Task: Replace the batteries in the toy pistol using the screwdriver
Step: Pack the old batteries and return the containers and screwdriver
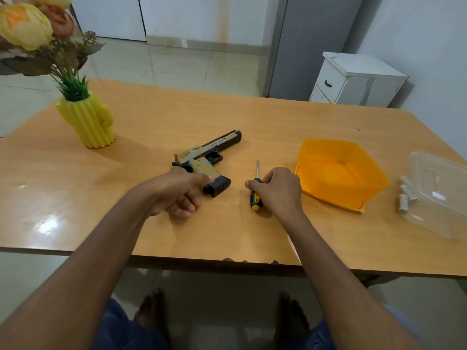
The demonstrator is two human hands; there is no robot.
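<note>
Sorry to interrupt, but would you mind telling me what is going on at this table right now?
A person is seated at a wooden table. Their left hand rests on the grip of a toy pistol lying flat, while the right hand curls around a screwdriver that also lies on the table. An orange tub sits to the right, and beyond it some batteries lie beside a clear container. No screw work has started yet.

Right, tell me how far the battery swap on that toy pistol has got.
Barely begun. Done: nothing visible; the toy pistol lies flat on the table, with no cover seen off. In hand: the left hand rests on its grip, and the right hand closes on the screwdriver, which lies on the table. Left: unscrewing, swapping in the batteries beside the clear container, and closing up.
</note>
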